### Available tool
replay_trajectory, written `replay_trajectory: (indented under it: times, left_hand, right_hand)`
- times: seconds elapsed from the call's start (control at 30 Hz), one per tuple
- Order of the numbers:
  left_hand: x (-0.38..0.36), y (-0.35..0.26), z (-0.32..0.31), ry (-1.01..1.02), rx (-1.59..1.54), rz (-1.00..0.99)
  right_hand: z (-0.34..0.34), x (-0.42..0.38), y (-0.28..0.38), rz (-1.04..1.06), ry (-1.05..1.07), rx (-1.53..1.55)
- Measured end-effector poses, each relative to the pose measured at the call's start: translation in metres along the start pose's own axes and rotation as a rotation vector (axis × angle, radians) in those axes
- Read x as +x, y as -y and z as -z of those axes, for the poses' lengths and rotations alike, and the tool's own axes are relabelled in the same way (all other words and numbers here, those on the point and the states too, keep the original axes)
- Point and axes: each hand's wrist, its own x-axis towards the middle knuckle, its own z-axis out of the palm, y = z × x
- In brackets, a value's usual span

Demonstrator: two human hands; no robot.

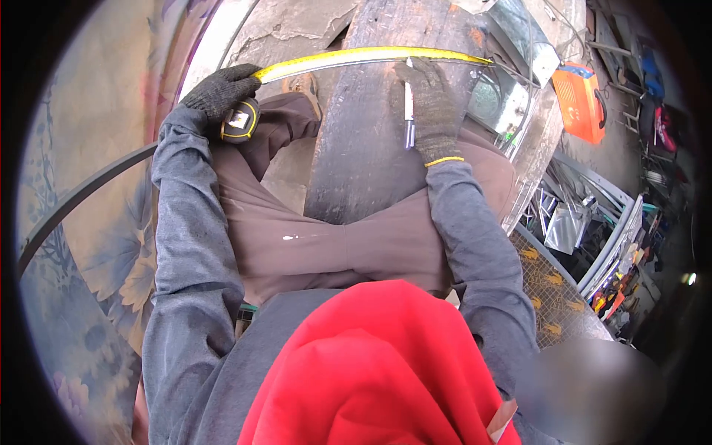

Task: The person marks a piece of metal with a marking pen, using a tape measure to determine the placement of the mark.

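Observation:
My left hand (222, 93), in a dark knit glove, is closed round a black and yellow tape measure (239, 123). The yellow tape blade (348, 56) is drawn out to the right across a worn wooden board (356, 141). My right hand (434, 111), also gloved, holds a white marker pen (409, 111) against the palm side. Its fingertips lie at the lower edge of the blade. The blade's far end sits right of this hand, near a thin cable. A long dark bar (89, 194) passes behind my left forearm; where it ends is hidden.
An orange machine with a black handle (582, 104) stands at upper right. Glass or mirror pieces (498, 102) lie beside the board. Metal frames and scraps (567, 222) are piled on the right. Patterned floral sheeting (96, 245) is on the left. Red cloth (371, 371) fills the lower foreground.

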Motion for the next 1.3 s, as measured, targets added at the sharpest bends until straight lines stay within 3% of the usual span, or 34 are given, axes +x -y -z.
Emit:
replay_trajectory:
  times: [0.13,0.23,0.33,0.47,0.57,0.67,0.73,0.83,0.93,1.17,1.23,1.27,1.3]
  left_hand:
    - [0.010,0.017,-0.005,-0.015,-0.088,-0.003]
    - [0.002,-0.004,-0.003,0.018,-0.134,0.062]
    - [0.003,-0.003,-0.004,0.023,-0.142,0.093]
    - [-0.001,-0.007,-0.002,-0.002,-0.105,0.073]
    - [-0.006,-0.014,-0.003,-0.007,-0.104,0.081]
    - [-0.004,-0.010,-0.004,-0.032,-0.127,0.111]
    - [-0.002,-0.009,-0.004,-0.051,-0.128,0.096]
    - [0.002,-0.004,-0.004,-0.051,-0.058,0.043]
    - [0.007,0.001,-0.002,-0.057,-0.011,0.017]
    - [0.005,-0.004,-0.001,-0.100,0.077,-0.022]
    - [0.006,-0.002,-0.002,-0.100,0.048,-0.010]
    - [0.006,-0.003,-0.002,-0.099,0.018,0.000]
    - [0.006,-0.004,-0.002,-0.100,0.018,0.002]
  right_hand:
    - [-0.007,-0.009,-0.003,-0.028,0.118,-0.029]
    - [0.006,-0.012,0.014,0.017,0.165,-0.062]
    - [0.015,-0.016,0.029,-0.039,0.169,0.127]
    - [0.011,-0.016,0.030,0.023,0.151,0.124]
    - [0.008,-0.014,0.022,-0.047,0.174,0.248]
    - [-0.001,-0.011,0.016,-0.010,0.101,0.299]
    - [0.004,-0.009,0.023,0.002,-0.048,0.137]
    - [0.005,-0.012,0.018,-0.094,0.136,0.239]
    - [-0.002,-0.009,0.017,-0.009,0.066,0.210]
    - [-0.016,-0.011,0.010,0.052,0.128,0.199]
    - [-0.032,-0.018,0.008,-0.243,0.090,0.662]
    - [-0.028,-0.015,0.006,-0.241,0.091,0.664]
    - [-0.023,-0.011,0.001,-0.122,0.071,0.473]
